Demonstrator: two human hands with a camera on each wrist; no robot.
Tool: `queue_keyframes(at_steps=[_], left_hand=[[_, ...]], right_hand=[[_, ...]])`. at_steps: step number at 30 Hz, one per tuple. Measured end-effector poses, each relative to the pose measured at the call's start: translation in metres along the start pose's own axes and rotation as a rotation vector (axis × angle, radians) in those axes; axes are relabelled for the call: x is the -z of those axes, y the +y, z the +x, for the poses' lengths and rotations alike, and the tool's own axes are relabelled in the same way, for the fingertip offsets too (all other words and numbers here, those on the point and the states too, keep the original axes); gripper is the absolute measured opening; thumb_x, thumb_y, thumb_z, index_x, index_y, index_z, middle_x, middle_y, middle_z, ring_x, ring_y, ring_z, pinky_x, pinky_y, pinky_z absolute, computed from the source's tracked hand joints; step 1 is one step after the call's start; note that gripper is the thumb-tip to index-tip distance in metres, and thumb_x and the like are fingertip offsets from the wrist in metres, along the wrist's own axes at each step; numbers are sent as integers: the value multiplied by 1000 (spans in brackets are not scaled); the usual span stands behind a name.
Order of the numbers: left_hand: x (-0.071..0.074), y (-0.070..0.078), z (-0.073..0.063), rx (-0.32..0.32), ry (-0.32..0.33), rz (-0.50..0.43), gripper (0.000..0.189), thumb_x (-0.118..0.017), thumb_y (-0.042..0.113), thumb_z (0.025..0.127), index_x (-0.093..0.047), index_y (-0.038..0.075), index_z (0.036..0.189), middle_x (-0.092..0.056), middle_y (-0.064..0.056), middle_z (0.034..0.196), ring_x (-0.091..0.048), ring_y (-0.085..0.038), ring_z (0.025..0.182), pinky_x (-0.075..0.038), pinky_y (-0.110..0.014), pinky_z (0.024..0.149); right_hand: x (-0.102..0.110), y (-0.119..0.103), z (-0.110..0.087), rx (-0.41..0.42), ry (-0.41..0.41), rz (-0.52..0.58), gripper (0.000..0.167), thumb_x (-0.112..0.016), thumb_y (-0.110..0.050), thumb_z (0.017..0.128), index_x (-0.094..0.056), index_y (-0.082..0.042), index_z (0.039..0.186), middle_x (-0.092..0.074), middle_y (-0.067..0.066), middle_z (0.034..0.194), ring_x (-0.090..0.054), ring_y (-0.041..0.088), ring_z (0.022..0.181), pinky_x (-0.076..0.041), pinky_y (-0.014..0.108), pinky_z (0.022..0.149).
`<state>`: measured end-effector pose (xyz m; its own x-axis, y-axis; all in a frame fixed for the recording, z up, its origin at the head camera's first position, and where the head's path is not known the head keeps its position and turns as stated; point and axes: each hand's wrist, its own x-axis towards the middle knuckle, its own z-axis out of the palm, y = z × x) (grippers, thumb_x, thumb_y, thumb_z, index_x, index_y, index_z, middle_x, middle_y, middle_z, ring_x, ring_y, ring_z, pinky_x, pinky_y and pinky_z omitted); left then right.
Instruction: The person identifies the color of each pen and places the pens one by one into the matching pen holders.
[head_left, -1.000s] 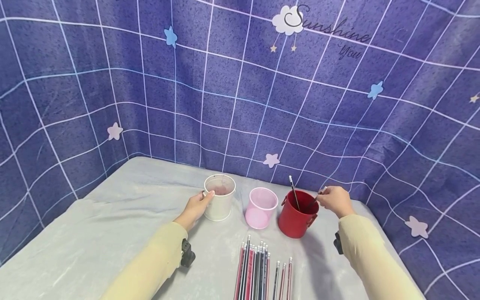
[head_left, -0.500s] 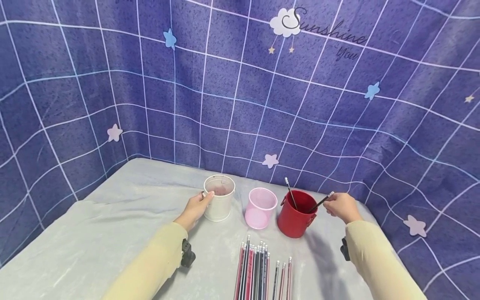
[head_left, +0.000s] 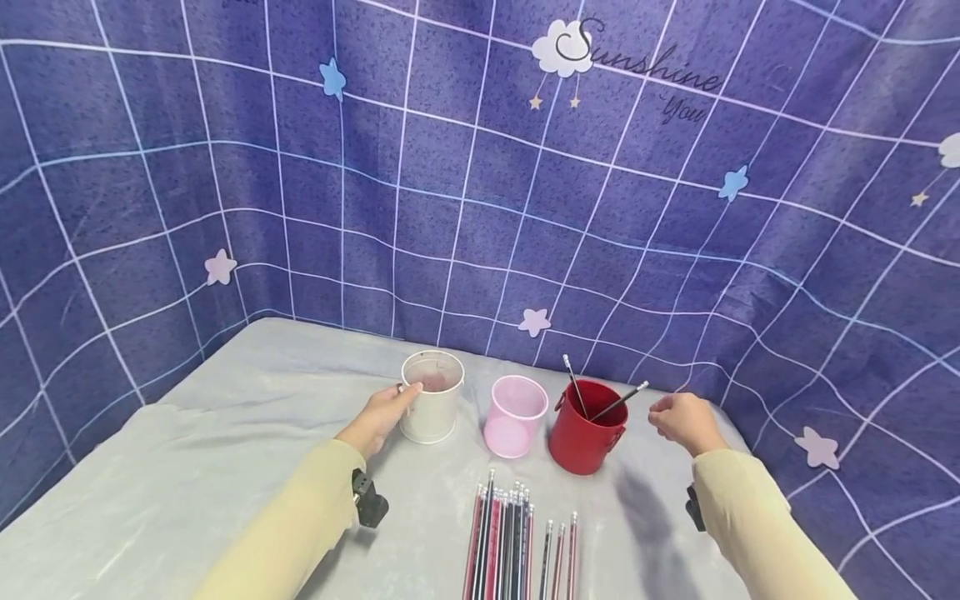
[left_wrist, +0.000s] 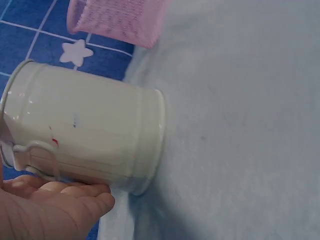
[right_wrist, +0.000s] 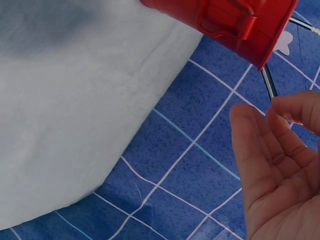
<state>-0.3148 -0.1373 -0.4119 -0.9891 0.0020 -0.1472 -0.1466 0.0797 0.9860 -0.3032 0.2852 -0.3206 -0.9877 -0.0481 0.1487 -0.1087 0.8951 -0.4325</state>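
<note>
Standing upright on the grey cloth-covered table [head_left: 195, 450], a cream cylindrical metal bucket [head_left: 431, 418] is gripped near its rim by the left hand [head_left: 379, 417]. The right hand [head_left: 686, 420] is held loosely curved, with nothing grasped, just beside a glossy red cylindrical metal bucket [head_left: 579, 450], where two dark, white-tipped pencils [head_left: 621, 401] are leaned at opposing slants.

The purple-blue backdrop [head_left: 480, 200] reads "Sunshine" [head_left: 637, 67]; beneath it, "You" [head_left: 684, 110]; both dark script.
</note>
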Motion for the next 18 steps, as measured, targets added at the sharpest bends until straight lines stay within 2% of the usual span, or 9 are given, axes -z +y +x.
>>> queue_keyframes(at_steps=[4,12,18], left_hand=[[-1,3,0,2,-8,-41,58,-45,31,101,-36,-14,137,-28,-31,148,-16,-43,141,-12,-52,116],[-8,6,-1,25,99,-61,55,-48,32,99,-44,-11,132,-36,-30,144,-25,-42,138,-17,-49,116],[-13,9,0,-11,123,-37,55,-55,31,97,-46,-11,132,-44,-28,139,-34,-41,134,-24,-50,114]], right_hand=[[-2,0,-3,-3,-11,25,16,-61,-4,77,-68,9,84,-59,1,57,-55,12,54,-47,26,50],[-3,3,-5,21,-22,26,17,-59,-4,76,-67,9,83,-59,1,56,-55,11,52,-47,26,49],[-8,4,-8,-27,-121,164,20,-57,-3,79,-65,14,84,-62,6,61,-59,11,54,-56,27,53]])
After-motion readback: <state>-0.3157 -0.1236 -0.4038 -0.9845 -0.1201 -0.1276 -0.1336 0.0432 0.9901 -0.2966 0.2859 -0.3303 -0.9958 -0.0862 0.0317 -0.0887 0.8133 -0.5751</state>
